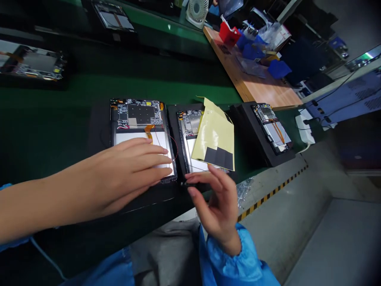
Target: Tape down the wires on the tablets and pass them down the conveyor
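My left hand (133, 169) lies flat, fingers stretched, over the lower half of an opened tablet (141, 113) with a bare circuit board and a white battery. An orange ribbon cable (149, 130) and thin red wires show beside its fingertips. My right hand (218, 200) is raised near the front edge of a second opened tablet, its thumb and fingers apart. Whether a small dark spot by its fingertips is a loose piece, I cannot tell. Across that second tablet (187, 123) lies a yellow backing sheet (216, 133) with black strips (220, 157) on it.
Another opened tablet (276, 129) rests on a black foam block (260, 147) to the right. Farther back are more opened tablets (38, 63) on the green bench (80, 91). A white fan (197, 12), blue bins (278, 68) and a power strip (305, 130) stand beyond.
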Available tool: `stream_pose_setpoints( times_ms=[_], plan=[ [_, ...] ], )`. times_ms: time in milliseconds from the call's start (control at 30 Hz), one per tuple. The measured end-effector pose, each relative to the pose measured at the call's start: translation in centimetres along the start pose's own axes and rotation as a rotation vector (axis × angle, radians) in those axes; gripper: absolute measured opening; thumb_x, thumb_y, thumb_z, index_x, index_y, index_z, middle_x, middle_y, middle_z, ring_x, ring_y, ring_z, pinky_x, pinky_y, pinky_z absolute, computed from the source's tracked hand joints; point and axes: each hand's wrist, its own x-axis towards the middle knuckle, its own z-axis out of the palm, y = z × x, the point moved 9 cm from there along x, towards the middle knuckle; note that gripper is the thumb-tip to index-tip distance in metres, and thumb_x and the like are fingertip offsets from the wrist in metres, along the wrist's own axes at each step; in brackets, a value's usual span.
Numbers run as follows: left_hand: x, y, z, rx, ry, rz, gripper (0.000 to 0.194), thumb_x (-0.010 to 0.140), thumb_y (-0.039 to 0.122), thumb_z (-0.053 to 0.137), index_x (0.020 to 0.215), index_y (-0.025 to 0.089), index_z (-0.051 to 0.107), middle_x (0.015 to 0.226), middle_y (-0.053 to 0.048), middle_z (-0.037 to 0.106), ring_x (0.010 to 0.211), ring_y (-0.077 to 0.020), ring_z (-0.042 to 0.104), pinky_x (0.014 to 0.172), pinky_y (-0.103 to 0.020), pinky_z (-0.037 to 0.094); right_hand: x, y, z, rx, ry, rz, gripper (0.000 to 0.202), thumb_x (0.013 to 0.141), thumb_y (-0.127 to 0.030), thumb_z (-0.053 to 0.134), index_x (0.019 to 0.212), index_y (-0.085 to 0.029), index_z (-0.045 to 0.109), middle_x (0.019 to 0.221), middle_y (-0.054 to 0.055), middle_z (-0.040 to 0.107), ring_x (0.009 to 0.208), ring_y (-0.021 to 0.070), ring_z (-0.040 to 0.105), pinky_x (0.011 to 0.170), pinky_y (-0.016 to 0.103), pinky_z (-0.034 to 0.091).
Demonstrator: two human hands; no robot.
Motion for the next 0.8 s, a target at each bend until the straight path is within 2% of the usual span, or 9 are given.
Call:
stream_pose_setpoints(
  times_ms=[100, 233, 333, 400, 500, 567, 633, 733, 800],
  plan=[
    [1.0, -0.2, -0.5, -0.040, 0.068, -0.116, 0.037, 0.119, 0.021, 0.041, 0.131, 0.026, 0.075, 0.133, -0.002, 0.080, 0.122, -0.0234, 0.074, 0.114, -0.040, 0.060, 3.6, -2.0, -1.1, -0.087, -0.180, -0.047, 0.077, 0.107, -0.009, 0.076, 0.169, -0.047, 0.050, 0.120, 0.002, 0.084, 0.105, 0.0267, 0.086, 0.106, 0.051, 0.072],
    [2.0, 0.2, 1.4, 0.146, 0.010, 0.064, 0.041, 0.112, 0.014, 0.041, 0.125, 0.021, 0.079, 0.131, -0.011, 0.082, 0.123, -0.0305, 0.075, 0.118, -0.053, 0.059, 6.9, -3.1, -0.8, -0.173, -0.438, -0.053, 0.071, 0.108, -0.010, 0.073, 0.168, -0.043, 0.053, 0.116, 0.001, 0.082, 0.102, 0.0247, 0.085, 0.096, 0.043, 0.074],
    [2.2, -1.3, 2.4, 0.167, -0.072, 0.100, 0.042, 0.110, 0.014, 0.040, 0.102, 0.022, 0.081, 0.112, -0.011, 0.083, 0.109, -0.0304, 0.077, 0.106, -0.054, 0.064, 7.6, -1.7, -0.2, -0.095, -0.475, 0.013, 0.066, 0.108, -0.016, 0.075, 0.166, -0.038, 0.054, 0.109, 0.001, 0.082, 0.091, 0.0227, 0.083, 0.087, 0.041, 0.074],
    [2.3, -2.3, 1.8, 0.148, -0.048, 0.086, 0.044, 0.114, 0.020, 0.042, 0.091, 0.022, 0.079, 0.108, -0.010, 0.083, 0.109, -0.0313, 0.076, 0.101, -0.053, 0.065, 7.5, -0.1, 0.2, -0.029, -0.453, 0.076, 0.064, 0.107, -0.018, 0.077, 0.165, -0.036, 0.054, 0.105, 0.000, 0.081, 0.084, 0.0213, 0.080, 0.084, 0.040, 0.073],
    [2.2, -2.4, 0.5, 0.109, 0.033, 0.083, 0.040, 0.115, 0.022, 0.045, 0.092, 0.023, 0.078, 0.113, -0.008, 0.083, 0.122, -0.0333, 0.074, 0.109, -0.056, 0.061, 7.2, 1.5, 0.8, 0.017, -0.462, 0.134, 0.065, 0.106, -0.018, 0.077, 0.164, -0.033, 0.053, 0.102, 0.000, 0.081, 0.080, 0.0204, 0.077, 0.082, 0.039, 0.072],
    [2.3, -1.8, 0.1, 0.021, 0.094, 0.060, 0.034, 0.116, 0.022, 0.046, 0.105, 0.023, 0.079, 0.116, -0.007, 0.083, 0.121, -0.0304, 0.074, 0.109, -0.052, 0.060, 7.4, 1.5, 1.3, -0.011, -0.516, 0.124, 0.068, 0.106, -0.016, 0.074, 0.167, -0.033, 0.050, 0.103, 0.000, 0.080, 0.081, 0.0207, 0.076, 0.081, 0.038, 0.071],
    [2.6, -1.3, -0.2, -0.080, 0.178, 0.003, 0.030, 0.119, 0.027, 0.049, 0.115, 0.023, 0.078, 0.113, -0.007, 0.081, 0.109, -0.0259, 0.074, 0.099, -0.044, 0.060, 7.7, 0.9, 2.0, -0.080, -0.613, 0.087, 0.073, 0.104, -0.011, 0.070, 0.170, -0.033, 0.048, 0.103, 0.000, 0.079, 0.085, 0.0212, 0.076, 0.082, 0.038, 0.070],
    [3.4, -0.7, 0.4, -0.158, 0.211, -0.072, 0.033, 0.120, 0.032, 0.053, 0.102, 0.022, 0.079, 0.096, -0.004, 0.075, 0.090, -0.0217, 0.070, 0.079, -0.036, 0.056, 8.0, -0.2, 3.1, -0.158, -0.739, 0.044, 0.076, 0.101, -0.006, 0.064, 0.171, -0.033, 0.048, 0.103, -0.001, 0.078, 0.086, 0.0209, 0.077, 0.081, 0.036, 0.069],
    [3.7, -0.6, 1.0, -0.187, 0.203, -0.108, 0.037, 0.118, 0.028, 0.054, 0.092, 0.021, 0.079, 0.088, -0.003, 0.071, 0.084, -0.0204, 0.067, 0.073, -0.034, 0.052, 8.1, -0.1, 3.4, -0.128, -0.735, 0.070, 0.076, 0.101, -0.008, 0.065, 0.171, -0.033, 0.049, 0.102, -0.001, 0.078, 0.084, 0.0202, 0.076, 0.078, 0.035, 0.068]
  ],
)
